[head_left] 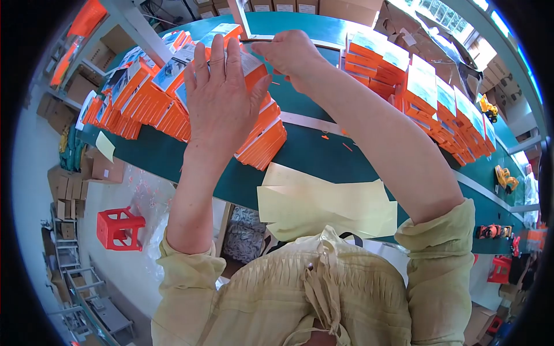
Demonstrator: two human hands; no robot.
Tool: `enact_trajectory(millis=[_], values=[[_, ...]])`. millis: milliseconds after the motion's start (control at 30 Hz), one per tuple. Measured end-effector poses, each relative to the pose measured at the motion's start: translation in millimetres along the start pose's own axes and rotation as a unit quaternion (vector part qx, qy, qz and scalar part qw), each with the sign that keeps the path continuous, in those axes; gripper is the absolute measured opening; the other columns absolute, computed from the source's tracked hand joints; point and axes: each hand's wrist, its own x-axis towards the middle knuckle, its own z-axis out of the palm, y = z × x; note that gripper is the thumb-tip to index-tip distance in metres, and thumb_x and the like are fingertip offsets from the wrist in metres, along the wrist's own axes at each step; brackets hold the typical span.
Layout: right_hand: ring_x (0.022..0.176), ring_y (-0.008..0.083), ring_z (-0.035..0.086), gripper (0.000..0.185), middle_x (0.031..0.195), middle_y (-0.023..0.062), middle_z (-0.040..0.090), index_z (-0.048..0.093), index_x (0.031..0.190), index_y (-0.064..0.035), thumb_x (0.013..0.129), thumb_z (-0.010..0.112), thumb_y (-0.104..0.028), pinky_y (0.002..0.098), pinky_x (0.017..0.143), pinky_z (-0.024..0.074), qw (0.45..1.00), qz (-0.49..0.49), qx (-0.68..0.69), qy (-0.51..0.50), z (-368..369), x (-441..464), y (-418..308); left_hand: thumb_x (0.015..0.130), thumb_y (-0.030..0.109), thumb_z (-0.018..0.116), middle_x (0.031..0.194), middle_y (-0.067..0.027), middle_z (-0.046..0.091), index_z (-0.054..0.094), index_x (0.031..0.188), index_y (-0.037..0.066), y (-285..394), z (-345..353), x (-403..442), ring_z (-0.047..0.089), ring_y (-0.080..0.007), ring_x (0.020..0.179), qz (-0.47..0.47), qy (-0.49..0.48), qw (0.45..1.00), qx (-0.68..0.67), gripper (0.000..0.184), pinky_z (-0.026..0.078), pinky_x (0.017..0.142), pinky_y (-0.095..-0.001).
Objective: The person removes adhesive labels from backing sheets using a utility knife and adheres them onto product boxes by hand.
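My left hand (222, 101) lies flat with its fingers stretched over a stack of thin orange-edged booklets or flat boxes (262, 141) with printed covers. Just right of it, my right hand (294, 55) is closed, its fingers curled and the index finger pointing left at the stack's far corner. Whether anything is between those fingers is hidden. More of these orange-edged stacks (138, 86) lean in a row to the left. My palm covers much of the top cover under it.
Further orange-edged stacks (424, 89) stand on the green table (311, 150) at right. Pale yellow sheets (329, 202) lie at the near edge. Yellow toy vehicles (505, 179) sit far right. A red stool (120, 229) stands on the floor at left. A white post (138, 32) rises behind.
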Motion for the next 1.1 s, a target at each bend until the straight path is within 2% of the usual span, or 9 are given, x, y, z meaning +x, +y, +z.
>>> enact_trajectory(millis=[133, 433, 600, 667, 733, 800, 867, 933, 1100], values=[[0.07, 0.0167, 0.048, 0.035, 0.074, 0.0062, 0.052, 0.058, 0.082, -0.0032, 0.087, 0.073, -0.034, 0.0329, 0.061, 0.0403, 1.0, -0.01, -0.006, 0.006, 1, 4, 4, 0.096, 0.053, 0.051, 0.15, -0.0209, 0.035, 0.037, 0.145, 0.002, 0, 4, 0, 0.029, -0.0433, 0.14, -0.001, -0.022, 1.0, 0.019, 0.072, 0.028, 0.11, -0.0579], [0.062, 0.0146, 0.048, 0.037, 0.067, 0.0047, 0.051, 0.057, 0.075, -0.005, 0.086, 0.072, -0.037, 0.0303, 0.054, 0.039, 1.0, -0.011, -0.025, -0.003, 2, 2, 9, 0.1, 0.04, 0.049, 0.146, -0.018, 0.041, 0.049, 0.137, 0.007, -3, 11, -1, 0.038, -0.0403, 0.135, -0.004, -0.087, 0.996, 0.036, 0.05, 0.033, 0.106, -0.0571], [0.058, 0.0141, 0.047, 0.036, 0.066, 0.0035, 0.051, 0.058, 0.072, -0.0069, 0.086, 0.072, -0.037, 0.0294, 0.051, 0.0363, 0.998, 0.033, -0.008, 0.058, -7, 10, 39, 0.101, 0.038, 0.046, 0.141, -0.0157, 0.05, 0.05, 0.138, 0.008, 0, 2, 1, 0.045, -0.0345, 0.131, -0.004, -0.096, 0.994, 0.056, 0.047, 0.038, 0.107, -0.0476], [0.069, 0.019, 0.059, 0.033, 0.074, 0.0074, 0.062, 0.064, 0.083, -0.0052, 0.085, 0.068, -0.038, 0.033, 0.059, 0.0464, 0.991, -0.071, -0.115, 0.017, -22, 19, 90, 0.1, 0.038, 0.049, 0.14, -0.0153, 0.05, 0.05, 0.138, 0.008, -2, -2, 5, 0.047, -0.0337, 0.129, -0.003, -0.122, 0.992, 0.035, 0.049, 0.041, 0.105, -0.0453], [0.073, 0.0207, 0.064, 0.035, 0.077, 0.0093, 0.067, 0.066, 0.086, -0.0043, 0.084, 0.067, -0.039, 0.0356, 0.062, 0.0505, 0.99, -0.044, -0.135, -0.006, -29, 5, 103, 0.097, 0.039, 0.053, 0.139, -0.0147, 0.051, 0.051, 0.138, 0.009, -10, -9, 16, 0.05, -0.0333, 0.126, 0.001, -0.163, 0.987, 0.008, 0.05, 0.044, 0.103, -0.0431], [0.07, 0.0192, 0.062, 0.037, 0.075, 0.0092, 0.066, 0.064, 0.08, -0.0044, 0.082, 0.069, -0.041, 0.0372, 0.061, 0.0486, 0.991, 0.117, -0.065, -0.01, -34, -54, 96, 0.092, 0.041, 0.06, 0.136, -0.0136, 0.053, 0.051, 0.137, 0.012, -18, -21, 32, 0.053, -0.0329, 0.123, 0.006, -0.225, 0.974, -0.021, 0.055, 0.046, 0.1, -0.0412], [0.068, 0.0173, 0.062, 0.039, 0.072, 0.0084, 0.064, 0.064, 0.076, -0.0048, 0.082, 0.069, -0.043, 0.0367, 0.061, 0.0484, 0.99, 0.131, -0.019, -0.047, -34, -81, 132, 0.087, 0.042, 0.066, 0.132, -0.0126, 0.055, 0.051, 0.137, 0.015, -24, -26, 48, 0.055, -0.0322, 0.119, 0.009, -0.28, 0.958, -0.055, 0.059, 0.047, 0.098, -0.0404], [0.055, 0.0084, 0.048, 0.043, 0.066, 0.0, 0.054, 0.059, 0.075, -0.0064, 0.089, 0.066, -0.046, 0.027, 0.044, 0.0335, 0.987, 0.134, -0.031, -0.079, -33, -111, 167, 0.082, 0.041, 0.071, 0.129, -0.0115, 0.055, 0.052, 0.136, 0.018, -33, -24, 61, 0.056, -0.0312, 0.117, 0.009, -0.327, 0.941, -0.089, 0.062, 0.048, 0.096, -0.0409], [0.064, 0.0078, 0.051, 0.039, 0.074, -0.0001, 0.056, 0.059, 0.08, -0.0081, 0.092, 0.061, -0.045, 0.0247, 0.051, 0.0381, 0.951, 0.246, 0.111, -0.151, -51, -188, 207, 0.08, 0.04, 0.073, 0.121, -0.0148, 0.053, 0.051, 0.136, 0.017, -48, -4, 70, 0.052, -0.0306, 0.116, 0.024, -0.392, 0.912, -0.116, 0.063, 0.044, 0.098, -0.0404]])
